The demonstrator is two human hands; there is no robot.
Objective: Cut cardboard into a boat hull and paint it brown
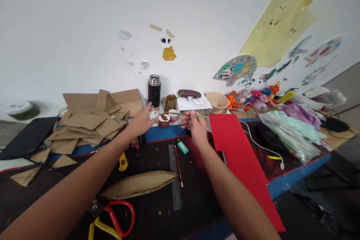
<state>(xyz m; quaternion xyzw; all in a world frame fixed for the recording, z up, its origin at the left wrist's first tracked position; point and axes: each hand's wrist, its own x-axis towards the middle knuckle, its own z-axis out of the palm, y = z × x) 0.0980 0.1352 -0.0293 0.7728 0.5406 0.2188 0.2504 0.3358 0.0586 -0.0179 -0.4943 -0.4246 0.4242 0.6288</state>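
1. The right hand is closed in a pinch on a green brush. It's thin enough that it could be a plain stick, but it looks like a brush. Thumb and fingertips hold it near the middle, so it lies about level, with the far end over the little pots.
2. The left hand is wide open with the fingers spread, hovering at a white pot. I can't tell if it's actually touching. It's empty as far as I can see.
3. Just beside that is a brown pot with a pale one right behind it. They all sit at the far edge of the table, which is probably why both arms are stretched out so far.
4. Behind the pots there's a dark flask standing upright, a white box and a tan bowl.
5. A red sheet lies to the right and runs off the near edge of the table. It's just beside the right forearm but not under the hand.
6. A cardboard pile is heaped on the left, well clear of the pots.
7. Closer in there's a long boat-shaped cardboard piece lying flat, with scissors just in front of it. A ruler and a pencil lie side by side between the arms.
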